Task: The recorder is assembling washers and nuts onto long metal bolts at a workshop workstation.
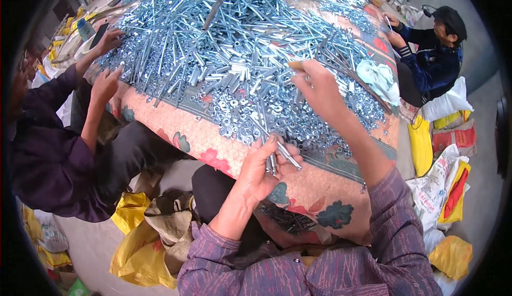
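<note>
Head view, as I receive it: the left hand (pixel 260 169), just below centre, closes its fingers around several slim metal bolts (pixel 285 153); their exact number is hard for me to make out where thumb and palm cover them. The right hand (pixel 321 90), right of centre, has its fingers drawn close together beside a yellowish tip (pixel 295 65); whether they pinch anything I cannot tell. Its forearm hides part of the washers (pixel 234 116) heaped along the near edge of the cloth-covered bench (pixel 208 148). Behind them, a dense pile of metal rods (pixel 186 24) is cut off by the upper border. Long dark bars (pixel 357 73) and a pale crumpled cloth (pixel 378 77) lie at right. The dark rim crops a co-worker (pixel 58 157) at left; another person (pixel 440 56) sits upper right. Yellow sacks (pixel 141 258) crowd the floor, lower left.
</note>
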`<action>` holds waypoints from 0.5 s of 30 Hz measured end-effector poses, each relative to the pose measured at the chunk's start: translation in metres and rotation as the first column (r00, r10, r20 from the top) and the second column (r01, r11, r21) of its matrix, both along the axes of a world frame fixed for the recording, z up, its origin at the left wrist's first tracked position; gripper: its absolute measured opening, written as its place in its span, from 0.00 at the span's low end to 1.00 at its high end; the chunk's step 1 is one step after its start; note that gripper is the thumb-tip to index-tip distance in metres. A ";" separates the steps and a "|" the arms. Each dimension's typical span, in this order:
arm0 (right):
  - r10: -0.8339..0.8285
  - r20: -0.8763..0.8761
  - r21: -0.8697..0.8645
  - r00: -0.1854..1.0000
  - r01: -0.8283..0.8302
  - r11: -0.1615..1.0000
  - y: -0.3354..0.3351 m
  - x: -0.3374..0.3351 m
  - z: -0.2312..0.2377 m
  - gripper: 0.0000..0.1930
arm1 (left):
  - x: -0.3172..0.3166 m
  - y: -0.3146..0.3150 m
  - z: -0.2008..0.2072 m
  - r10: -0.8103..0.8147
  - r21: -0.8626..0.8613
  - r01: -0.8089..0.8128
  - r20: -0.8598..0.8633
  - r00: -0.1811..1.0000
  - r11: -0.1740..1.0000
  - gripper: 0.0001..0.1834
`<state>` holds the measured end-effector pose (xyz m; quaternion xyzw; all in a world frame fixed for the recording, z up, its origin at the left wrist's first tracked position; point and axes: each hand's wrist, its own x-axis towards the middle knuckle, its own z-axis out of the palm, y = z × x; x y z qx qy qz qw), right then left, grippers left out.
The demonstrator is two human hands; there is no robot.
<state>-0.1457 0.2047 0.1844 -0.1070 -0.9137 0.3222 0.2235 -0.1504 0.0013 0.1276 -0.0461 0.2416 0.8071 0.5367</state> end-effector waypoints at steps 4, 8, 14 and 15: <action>0.203 -0.053 0.391 0.978 -0.167 0.905 0.001 -0.065 -0.019 0.18 | 0.008 0.002 -0.004 -0.026 0.127 0.026 0.000 1.000 0.992 0.13; 0.109 0.201 0.563 0.974 -0.206 0.800 0.007 -0.120 -0.045 0.19 | 0.001 0.000 -0.016 -0.111 0.290 0.062 0.154 0.982 0.955 0.09; 0.027 0.346 0.661 0.938 -0.264 0.703 0.018 -0.147 -0.038 0.11 | -0.010 -0.008 -0.013 -0.060 0.305 0.014 0.140 0.988 0.952 0.08; 0.034 0.350 0.657 0.936 -0.271 0.704 0.017 -0.145 -0.039 0.11 | -0.015 -0.012 -0.013 -0.014 0.302 -0.022 0.118 0.993 0.953 0.08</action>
